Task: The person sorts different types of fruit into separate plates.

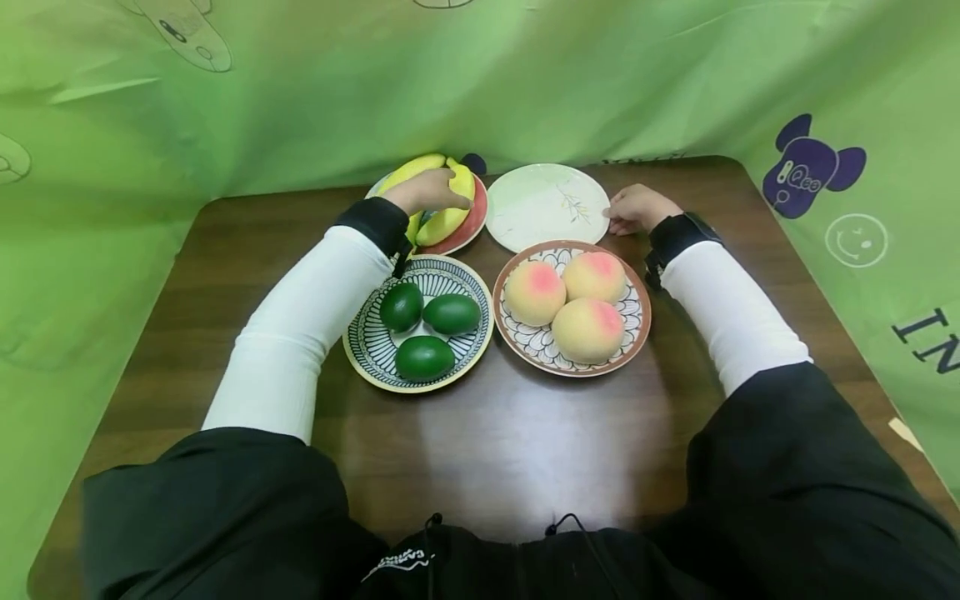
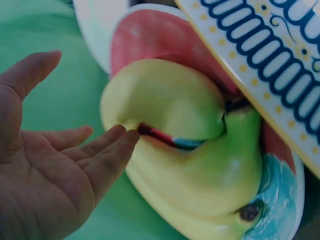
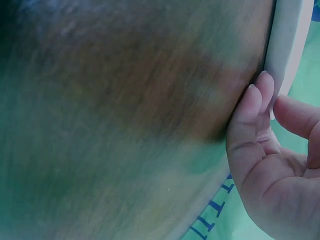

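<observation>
standing on a dark wooden worktop [image 1: 225, 250] walled by green cloth [image 1: 300, 83], left hand [image 1: 427, 192] lay open on bananas [image 1: 450, 218]; right hand [image 1: 637, 208], loosely open, touched the white plate [image 1: 547, 204]

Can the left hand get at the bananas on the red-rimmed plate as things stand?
Probably yes. The left hand lies open over the bananas on the far-left plate, fingertips at the fruit, and nothing stands between them. The avocado plate sits under the forearm only.
</observation>
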